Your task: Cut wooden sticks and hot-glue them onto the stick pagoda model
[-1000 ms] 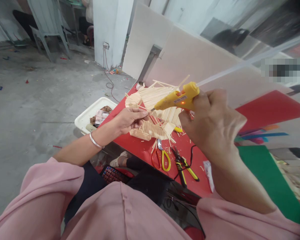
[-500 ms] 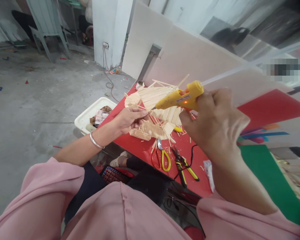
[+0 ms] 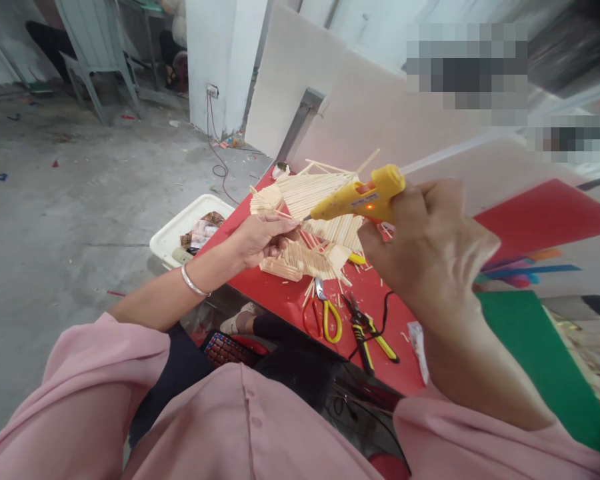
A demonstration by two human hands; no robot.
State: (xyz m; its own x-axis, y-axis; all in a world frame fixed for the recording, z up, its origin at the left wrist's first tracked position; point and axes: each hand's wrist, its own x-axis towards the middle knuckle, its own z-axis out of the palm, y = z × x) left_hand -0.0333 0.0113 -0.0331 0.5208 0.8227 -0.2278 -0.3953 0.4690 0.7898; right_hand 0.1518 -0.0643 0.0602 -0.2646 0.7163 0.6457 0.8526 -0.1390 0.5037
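My right hand (image 3: 425,247) is wrapped round a yellow hot glue gun (image 3: 353,199) with a small orange light glowing on its side. A long clear glue stick (image 3: 445,152) sticks out of its back end. The gun's nozzle points left, close to the fingertips of my left hand (image 3: 273,239). Thumb and fingers of that hand are pinched together; what they hold is too small to make out. Beneath and behind both hands lie panels of thin wooden sticks (image 3: 313,195) laid side by side, along with a smaller stick panel (image 3: 307,259) nearer me.
On the red tabletop (image 3: 275,293) lie scissors with red and yellow handles (image 3: 324,320) and black-and-yellow pliers (image 3: 367,333). A white plastic bin (image 3: 163,240) stands left of the table. Pale boards (image 3: 380,107) lean behind it, and a green sheet (image 3: 535,353) lies at right.
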